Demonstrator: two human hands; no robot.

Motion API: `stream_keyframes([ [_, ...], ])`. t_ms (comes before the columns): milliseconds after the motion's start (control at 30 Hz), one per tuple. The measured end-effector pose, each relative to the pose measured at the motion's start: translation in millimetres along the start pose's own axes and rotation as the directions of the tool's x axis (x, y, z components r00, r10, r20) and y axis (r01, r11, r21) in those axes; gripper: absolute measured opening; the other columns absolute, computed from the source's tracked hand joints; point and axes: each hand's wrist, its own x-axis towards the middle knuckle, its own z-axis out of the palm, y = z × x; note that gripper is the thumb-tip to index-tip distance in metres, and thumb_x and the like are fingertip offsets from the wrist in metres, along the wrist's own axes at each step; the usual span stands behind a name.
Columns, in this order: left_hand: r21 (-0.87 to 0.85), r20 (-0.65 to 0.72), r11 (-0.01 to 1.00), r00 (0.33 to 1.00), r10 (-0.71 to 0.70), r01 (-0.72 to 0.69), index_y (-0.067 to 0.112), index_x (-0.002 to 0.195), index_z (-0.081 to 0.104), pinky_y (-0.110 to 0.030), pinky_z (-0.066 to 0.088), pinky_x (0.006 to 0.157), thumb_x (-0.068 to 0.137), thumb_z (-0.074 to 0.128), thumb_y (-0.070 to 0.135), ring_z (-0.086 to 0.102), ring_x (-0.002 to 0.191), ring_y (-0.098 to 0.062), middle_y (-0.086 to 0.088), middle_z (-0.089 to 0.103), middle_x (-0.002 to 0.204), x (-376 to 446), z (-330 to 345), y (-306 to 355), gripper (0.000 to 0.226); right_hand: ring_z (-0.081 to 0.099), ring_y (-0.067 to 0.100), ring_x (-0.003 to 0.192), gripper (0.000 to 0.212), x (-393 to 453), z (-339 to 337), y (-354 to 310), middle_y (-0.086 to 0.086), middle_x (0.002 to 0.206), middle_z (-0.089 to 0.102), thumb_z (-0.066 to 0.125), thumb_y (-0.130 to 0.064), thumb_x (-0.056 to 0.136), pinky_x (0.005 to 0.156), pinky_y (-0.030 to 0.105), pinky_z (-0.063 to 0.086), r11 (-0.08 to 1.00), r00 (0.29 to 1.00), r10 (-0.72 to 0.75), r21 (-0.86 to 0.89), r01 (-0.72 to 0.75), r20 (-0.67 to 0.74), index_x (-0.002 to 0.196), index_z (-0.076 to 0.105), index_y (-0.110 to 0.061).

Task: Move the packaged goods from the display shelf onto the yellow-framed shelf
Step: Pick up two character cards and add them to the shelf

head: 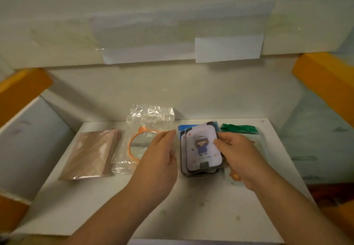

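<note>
A stack of cartoon-printed packs (201, 148) with grey edges lies on the white shelf board (191, 206). My right hand (237, 154) grips the stack's right side, thumb on the top card. My left hand (159, 160) hovers just left of the stack with straight fingers, over a clear bag holding an orange-rimmed round mirror (138, 145). A pinkish-brown flat pack (92, 152) lies at the far left. A clear bag with a green header (239, 128) sits behind and under my right hand.
Yellow frame beams (325, 77) run along both sides of the shelf, the left one (21, 89) lower in view. A white wall with taped paper sheets (228, 49) stands behind. The shelf's front half is bare board.
</note>
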Motion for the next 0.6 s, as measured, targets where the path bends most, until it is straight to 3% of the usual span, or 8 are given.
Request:
stream_keyframes([
  [67, 0.012, -0.02, 1.0, 1.0, -0.012, 0.012, 0.015, 0.148, 0.042, 0.014, 0.007, 0.088, 0.097, 0.045, 0.0, 0.031, 0.124, 0.009, 0.008, 0.043, 0.146, -1.6, -3.0, -6.9, 0.054, 0.06, -0.002, 0.056, 0.019, -0.3, 3.2, -1.0, -0.006, 0.085, 0.071, 0.051, -0.016, 0.099, 0.036, 0.009, 0.034, 0.991, 0.999, -0.045, -0.129, 0.046, 0.01, 0.105, 0.068, -0.025],
  [133, 0.056, -0.039, 0.998, 0.999, 0.033, -0.03, 0.013, 0.147, 0.045, 0.013, 0.004, 0.092, 0.094, 0.046, -0.002, 0.029, 0.126, 0.009, 0.001, 0.045, 0.149, -3.1, -5.6, -11.1, 0.055, 0.063, 0.005, 0.069, 0.014, -1.3, 3.7, -0.9, -0.006, 0.09, 0.072, 0.054, -0.018, 0.098, 0.044, 0.014, 0.041, 0.971, 0.996, -0.088, -0.223, 0.089, 0.014, 0.103, 0.065, -0.024],
  [267, 0.098, -0.068, 0.992, 0.994, 0.086, -0.079, 0.011, 0.146, 0.046, 0.012, 0.006, 0.094, 0.092, 0.046, -0.006, 0.019, 0.118, 0.021, 0.0, 0.045, 0.148, -8.0, -11.5, -17.9, 0.056, 0.067, 0.013, 0.078, 0.004, -7.6, 1.1, -3.1, -0.005, 0.085, 0.07, 0.059, -0.024, 0.095, 0.071, 0.041, 0.058, 0.9, 0.991, -0.13, -0.418, 0.125, 0.015, 0.093, 0.06, -0.021],
  [433, 0.191, -0.092, 0.975, 0.986, 0.137, -0.118, 0.014, 0.135, 0.056, 0.012, 0.01, 0.094, 0.092, 0.056, 0.003, 0.034, 0.13, -0.002, 0.014, 0.049, 0.132, -18.2, -23.7, -29.7, 0.044, 0.056, 0.014, 0.105, 0.038, -23.4, 4.0, -16.3, -0.007, 0.119, 0.059, 0.057, -0.036, 0.095, 0.081, 0.024, 0.043, 0.655, 0.959, -0.282, -0.73, 0.197, 0.006, 0.131, 0.051, -0.027],
  [533, 0.204, -0.106, 0.977, 0.99, 0.088, -0.065, 0.018, 0.138, 0.055, 0.004, 0.019, 0.099, 0.096, 0.055, 0.023, 0.038, 0.133, -0.002, 0.014, 0.048, 0.143, -22.6, -31.9, -45.0, 0.042, 0.054, 0.015, 0.109, 0.038, -30.8, 23.0, -31.3, -0.008, 0.121, 0.058, 0.056, -0.036, 0.094, 0.086, 0.025, 0.042, 0.583, 0.92, -0.386, -0.757, 0.294, 0.06, 0.131, 0.053, -0.028],
  [600, 0.216, -0.122, 0.976, 0.992, 0.043, -0.016, 0.02, 0.14, 0.053, -0.016, 0.034, 0.107, 0.097, 0.053, 0.031, 0.043, 0.135, -0.007, 0.011, 0.048, 0.148, -25.3, -39.2, -57.9, 0.045, 0.056, 0.017, 0.104, 0.026, -31.8, 44.7, -38.1, -0.008, 0.109, 0.059, 0.054, -0.035, 0.092, 0.087, 0.029, 0.045, 0.546, 0.889, -0.439, -0.747, 0.38, 0.13, 0.116, 0.06, -0.027],
])
